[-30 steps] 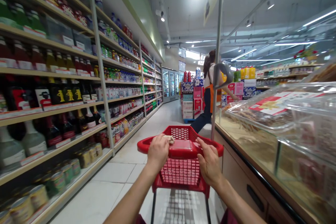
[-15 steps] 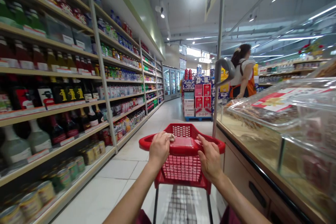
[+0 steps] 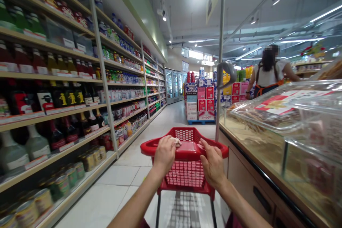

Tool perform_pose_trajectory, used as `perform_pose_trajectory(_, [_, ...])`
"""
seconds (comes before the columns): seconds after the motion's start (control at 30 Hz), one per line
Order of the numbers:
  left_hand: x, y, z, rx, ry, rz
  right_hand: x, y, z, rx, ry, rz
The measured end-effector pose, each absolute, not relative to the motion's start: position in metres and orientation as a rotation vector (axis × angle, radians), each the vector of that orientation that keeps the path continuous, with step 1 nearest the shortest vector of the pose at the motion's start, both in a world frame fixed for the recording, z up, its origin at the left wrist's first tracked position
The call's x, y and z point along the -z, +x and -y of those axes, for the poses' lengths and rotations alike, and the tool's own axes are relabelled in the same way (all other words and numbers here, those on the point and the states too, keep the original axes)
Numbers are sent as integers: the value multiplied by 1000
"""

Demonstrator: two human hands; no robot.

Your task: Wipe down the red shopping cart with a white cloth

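Observation:
Ahead of me stands a red shopping cart [image 3: 184,172], its mesh basket seen from behind. My left hand [image 3: 165,155] is closed over the left part of its red handle [image 3: 188,155]. A crumpled whitish wad [image 3: 176,141], perhaps tissue, sticks out at those fingertips. On the handle's right part, my right hand [image 3: 213,164] curls loosely, fingers over the top and thumb on the near side. The undersides of both hands' grips are hidden.
Shelves of bottles and cans [image 3: 66,108] line the left side. A glass-sided counter [image 3: 256,142] with clear lids runs close on the right, beside a metal post [image 3: 220,53]. Stacked cartons [image 3: 205,103] stand on a blue pallet ahead. A person in an apron [image 3: 269,71] is behind the counter.
The person in the apron has moved right and turned their back. My hands keep their hold on the cart handle, and the view has shifted slightly.

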State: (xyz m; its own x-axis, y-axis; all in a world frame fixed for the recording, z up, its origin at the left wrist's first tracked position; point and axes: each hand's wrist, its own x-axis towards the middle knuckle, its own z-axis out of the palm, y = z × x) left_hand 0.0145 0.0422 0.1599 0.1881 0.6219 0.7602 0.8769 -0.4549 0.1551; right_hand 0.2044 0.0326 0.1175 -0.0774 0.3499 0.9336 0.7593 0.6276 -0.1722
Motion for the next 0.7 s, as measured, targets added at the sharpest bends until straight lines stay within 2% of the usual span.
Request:
perform_pose_trajectory(0.13, [-161,51,-32,1083,-2347,1064,-118,208,-32,442,-901,1697])
perform_pose_trajectory(0.37, [-163,-5,-52,1107,-2151,1473,-120,205,-29,411,-920,1709])
perform_pose_trajectory(0.6, [-162,54,-36,1078,-2374,1076,-119,210,-30,417,-901,1711])
perform_pose_trajectory(0.7, [-164,24,-44,1101,-2316,1220,-119,212,-29,418,-901,1718])
